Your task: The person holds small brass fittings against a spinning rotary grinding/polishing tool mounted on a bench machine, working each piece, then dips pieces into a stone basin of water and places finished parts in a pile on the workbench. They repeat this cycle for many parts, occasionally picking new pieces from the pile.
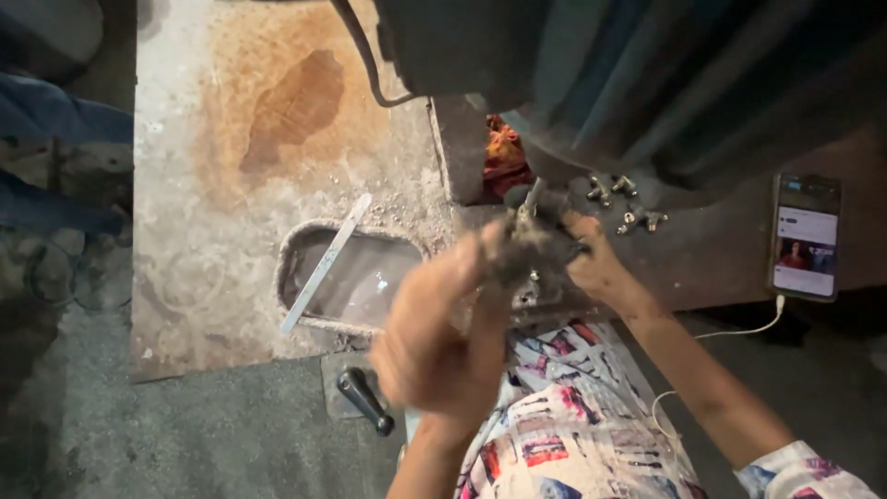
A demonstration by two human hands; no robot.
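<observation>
open slab left, machine body overhanging, fittings scattered right

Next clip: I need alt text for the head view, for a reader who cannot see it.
Two bare hands, left hand blurred and right hand, grip a small grimy metal fitting at a dark workbench. Small brass fittings and a lit smartphone lie to the right.

Colours at the bench
Grey metal part in the hands; rust-orange stain on pale grey slab at left; orange-red rag far; brass-toned fittings on dark bench; white cable; white patterned cloth with red and blue patches near
</observation>
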